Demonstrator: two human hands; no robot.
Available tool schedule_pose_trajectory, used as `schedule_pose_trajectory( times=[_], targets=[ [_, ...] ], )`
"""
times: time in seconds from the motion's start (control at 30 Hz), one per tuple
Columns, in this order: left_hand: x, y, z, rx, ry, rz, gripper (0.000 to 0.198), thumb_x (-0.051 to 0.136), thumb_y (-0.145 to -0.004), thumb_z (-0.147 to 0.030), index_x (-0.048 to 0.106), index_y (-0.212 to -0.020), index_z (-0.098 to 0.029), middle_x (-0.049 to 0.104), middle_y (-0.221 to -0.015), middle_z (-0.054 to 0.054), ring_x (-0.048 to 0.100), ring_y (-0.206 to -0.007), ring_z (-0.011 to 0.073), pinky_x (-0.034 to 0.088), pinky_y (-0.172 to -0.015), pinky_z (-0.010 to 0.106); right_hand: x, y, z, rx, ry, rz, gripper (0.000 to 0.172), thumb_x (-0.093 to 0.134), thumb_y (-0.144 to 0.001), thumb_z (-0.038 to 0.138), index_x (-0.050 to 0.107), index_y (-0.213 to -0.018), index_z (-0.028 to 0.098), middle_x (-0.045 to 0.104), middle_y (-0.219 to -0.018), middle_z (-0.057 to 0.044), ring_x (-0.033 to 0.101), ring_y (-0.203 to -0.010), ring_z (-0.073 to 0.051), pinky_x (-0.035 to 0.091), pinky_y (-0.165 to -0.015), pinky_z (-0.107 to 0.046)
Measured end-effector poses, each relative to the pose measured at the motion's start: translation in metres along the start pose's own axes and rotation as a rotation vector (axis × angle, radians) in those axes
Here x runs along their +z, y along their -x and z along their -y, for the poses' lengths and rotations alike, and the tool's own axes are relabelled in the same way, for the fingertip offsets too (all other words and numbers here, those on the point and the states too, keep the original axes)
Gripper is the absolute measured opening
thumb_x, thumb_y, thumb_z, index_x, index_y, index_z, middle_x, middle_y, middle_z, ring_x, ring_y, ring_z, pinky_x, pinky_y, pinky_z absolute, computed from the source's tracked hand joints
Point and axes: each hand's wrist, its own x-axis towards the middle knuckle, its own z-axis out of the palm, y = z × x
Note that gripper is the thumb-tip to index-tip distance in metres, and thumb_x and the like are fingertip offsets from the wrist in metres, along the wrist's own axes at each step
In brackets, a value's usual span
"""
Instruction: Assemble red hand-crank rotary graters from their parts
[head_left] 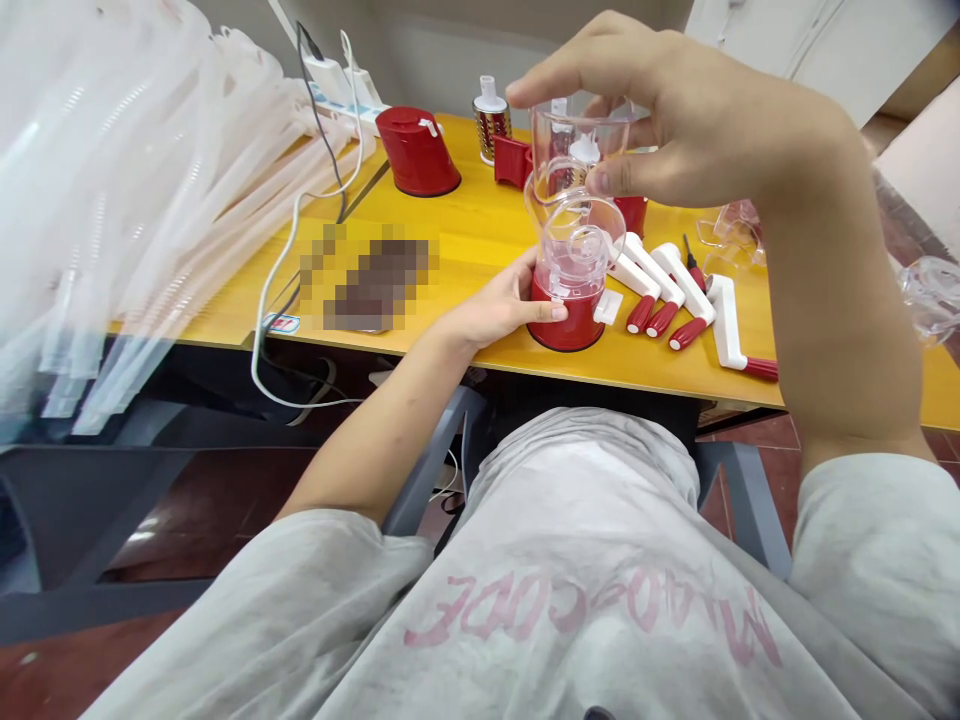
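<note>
My left hand (510,305) is closed around the red base (574,318) of a rotary grater near the table's front edge, its thumb across the front. Above the base is a clear plastic body (577,250) with a round opening facing me. My right hand (645,120) is raised over it, thumb and fingers around the top of a clear plastic hopper (547,140). Whether the hopper is joined to the body below I cannot tell. A small white tab (608,307) shows at the base's right side. Several white cranks with red handles (661,317) lie just to the right.
A red grater base (417,152) stands at the back left, beside a metal grater drum (491,125). Clear plastic bags (150,180) heap on the left. A white cable (259,360) hangs over the table edge. A screwdriver (694,265) and clear plastic parts (731,235) lie rightward.
</note>
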Motion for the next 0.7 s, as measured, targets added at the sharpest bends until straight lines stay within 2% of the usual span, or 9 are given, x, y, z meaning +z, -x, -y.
schedule_pose_trajectory(
  times=[0.13, 0.2, 0.37, 0.53, 0.7],
  targets=[
    [0.0, 0.0, 0.001, 0.004, -0.015, -0.011, 0.116, 0.13, -0.063, -0.058, 0.077, -0.16, -0.022, 0.082, -0.177, 0.021, 0.069, -0.177, 0.0527, 0.053, -0.154, 0.064, 0.004, -0.001, 0.015, 0.105, 0.05, -0.022, 0.098, 0.077, -0.104, -0.001, 0.062, -0.194, 0.037, 0.062, -0.179, -0.004, 0.067, -0.17, -0.024, 0.058, -0.15, -0.042],
    [0.0, 0.0, 0.001, 0.005, -0.021, -0.015, 0.118, 0.129, -0.063, -0.059, 0.076, -0.161, -0.023, 0.081, -0.177, 0.02, 0.07, -0.176, 0.0525, 0.054, -0.153, 0.063, 0.006, -0.002, 0.022, 0.162, 0.065, -0.032, 0.098, 0.077, -0.104, -0.002, 0.061, -0.195, 0.033, 0.061, -0.179, -0.006, 0.066, -0.172, -0.026, 0.055, -0.153, -0.043],
    [0.001, 0.0, 0.001, 0.018, -0.022, -0.005, 0.118, 0.129, -0.064, -0.059, 0.075, -0.162, -0.022, 0.08, -0.18, 0.021, 0.068, -0.178, 0.0528, 0.055, -0.153, 0.061, 0.013, 0.0, 0.028, 0.164, 0.092, -0.078, 0.107, 0.078, -0.099, -0.01, 0.06, -0.196, 0.03, 0.06, -0.173, -0.013, 0.068, -0.168, -0.028, 0.055, -0.152, -0.049],
    [0.002, -0.001, 0.0, 0.012, -0.017, 0.01, 0.119, 0.128, -0.065, -0.062, 0.076, -0.165, -0.022, 0.078, -0.181, 0.02, 0.066, -0.181, 0.053, 0.053, -0.154, 0.062, 0.017, 0.001, 0.033, 0.196, 0.085, -0.101, 0.108, 0.079, -0.098, -0.007, 0.059, -0.197, 0.032, 0.059, -0.168, -0.013, 0.068, -0.167, -0.026, 0.053, -0.152, -0.048],
    [0.002, -0.001, 0.0, 0.028, -0.028, 0.027, 0.118, 0.128, -0.067, -0.061, 0.076, -0.166, -0.022, 0.075, -0.185, 0.02, 0.062, -0.184, 0.0532, 0.051, -0.156, 0.064, 0.024, -0.001, 0.047, 0.271, 0.125, -0.147, 0.107, 0.08, -0.094, -0.012, 0.065, -0.192, 0.027, 0.062, -0.161, -0.013, 0.071, -0.159, -0.03, 0.06, -0.142, -0.048]
  ],
)
